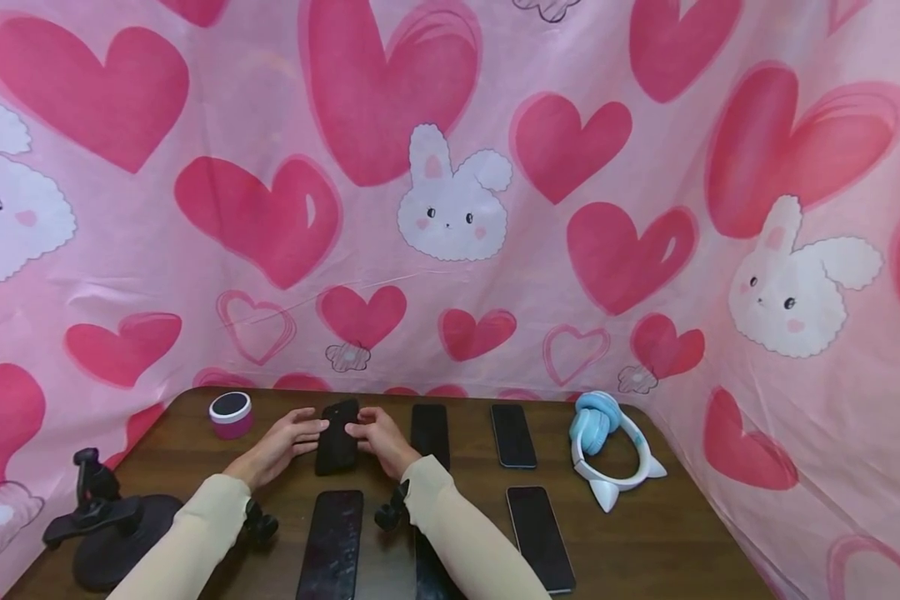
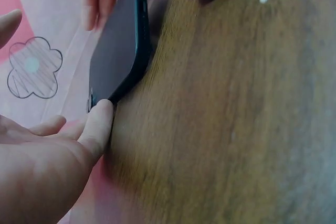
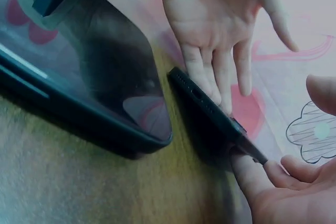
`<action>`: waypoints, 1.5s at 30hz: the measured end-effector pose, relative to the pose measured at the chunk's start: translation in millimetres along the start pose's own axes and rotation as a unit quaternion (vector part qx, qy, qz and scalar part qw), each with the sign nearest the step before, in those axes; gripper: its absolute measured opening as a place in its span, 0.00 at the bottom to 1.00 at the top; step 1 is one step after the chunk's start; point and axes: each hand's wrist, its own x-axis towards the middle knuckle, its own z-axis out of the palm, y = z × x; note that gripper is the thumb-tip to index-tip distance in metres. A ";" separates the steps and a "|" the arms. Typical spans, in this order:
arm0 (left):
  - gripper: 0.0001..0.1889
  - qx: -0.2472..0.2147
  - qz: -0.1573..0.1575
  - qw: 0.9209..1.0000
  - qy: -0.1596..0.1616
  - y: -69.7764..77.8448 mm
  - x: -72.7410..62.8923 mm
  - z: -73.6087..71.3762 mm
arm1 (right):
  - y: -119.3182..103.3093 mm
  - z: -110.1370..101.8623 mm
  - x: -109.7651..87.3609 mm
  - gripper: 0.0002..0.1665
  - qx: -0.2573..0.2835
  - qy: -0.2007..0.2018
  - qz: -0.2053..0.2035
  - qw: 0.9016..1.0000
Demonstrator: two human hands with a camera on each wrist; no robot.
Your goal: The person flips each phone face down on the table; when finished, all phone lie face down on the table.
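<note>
A black smartphone (image 1: 337, 437) is held between both hands near the table's back edge in the head view. My left hand (image 1: 281, 446) grips its left side, my right hand (image 1: 386, 442) its right side. In the right wrist view the phone (image 3: 210, 106) is tilted, its port end toward the camera. Fingers of the right hand (image 3: 294, 198) pinch its edge from both faces. Opposite, the left hand (image 3: 215, 19) has its thumb spread, some fingertips hidden behind the phone. In the left wrist view, a fingertip of the left hand (image 2: 47, 166) meets the phone's lower corner (image 2: 121, 51).
Several other phones lie about: one below the hands (image 1: 332, 542), others right (image 1: 430, 433), further right (image 1: 513, 435) and front right (image 1: 540, 537). White-and-blue cat-ear headphones (image 1: 618, 454), a pink round speaker-like thing (image 1: 231, 417) and a black stand (image 1: 112, 525) also sit on the wooden table (image 1: 615, 550).
</note>
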 end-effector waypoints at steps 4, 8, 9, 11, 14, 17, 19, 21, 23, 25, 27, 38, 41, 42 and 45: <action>0.45 -0.002 0.000 1.000 0.000 1.2 1.3 -1.6 | 1.6 2.2 0.2 0.39 -0.015 -0.001 0.013 1.000; 0.46 0.005 0.007 1.000 0.002 4.9 2.4 -5.2 | -0.1 6.4 0.7 0.43 -0.032 -0.009 0.012 0.999; 0.46 0.008 0.008 1.000 0.003 5.6 2.3 -6.1 | -0.8 7.4 0.4 0.44 -0.035 -0.012 0.013 0.999; 0.46 0.010 0.007 1.000 0.005 5.9 2.4 -8.0 | -1.6 9.0 -0.1 0.44 -0.038 -0.017 0.013 0.999; 0.45 0.016 0.004 1.000 0.008 3.3 1.6 -8.7 | 0.1 11.2 -1.2 0.44 -0.039 -0.019 0.016 0.999; 0.45 0.025 -0.002 1.000 0.014 -0.5 0.0 -9.5 | 4.1 13.5 -1.6 0.44 -0.042 -0.020 0.022 0.999; 0.46 0.037 -0.009 0.999 0.020 -1.9 -1.3 -9.6 | 7.0 14.9 -1.4 0.45 -0.042 -0.020 0.026 0.999; 0.48 0.046 -0.013 0.999 0.025 -1.6 -2.2 -8.5 | 7.7 15.1 -1.4 0.46 -0.044 -0.024 0.027 0.998; 0.49 0.066 -0.016 0.997 0.033 0.1 -2.0 -5.4 | 6.9 14.1 -2.1 0.47 -0.046 -0.029 0.027 0.998; 0.50 0.091 -0.017 0.995 0.044 2.7 -0.7 -1.6 | 3.7 12.2 -4.0 0.48 -0.048 -0.035 0.023 0.998; 0.52 0.131 -0.020 0.989 0.059 7.1 0.4 2.9 | -1.2 9.9 -6.3 0.49 -0.055 -0.034 0.020 0.998; 0.41 0.090 0.116 0.980 0.131 51.0 10.2 41.2 | -38.4 -19.8 -18.0 0.44 -0.143 -0.012 -0.104 0.984; 0.37 0.046 0.154 0.982 0.104 62.9 15.2 59.4 | -49.2 -34.9 -18.2 0.42 -0.122 -0.017 -0.141 0.982; 0.36 0.042 0.159 0.982 0.093 65.9 17.4 65.8 | -52.4 -40.3 -17.5 0.41 -0.113 -0.018 -0.152 0.982; 0.36 0.026 0.160 0.984 0.069 72.3 27.4 83.5 | -61.0 -57.0 -16.4 0.41 -0.094 -0.022 -0.169 0.981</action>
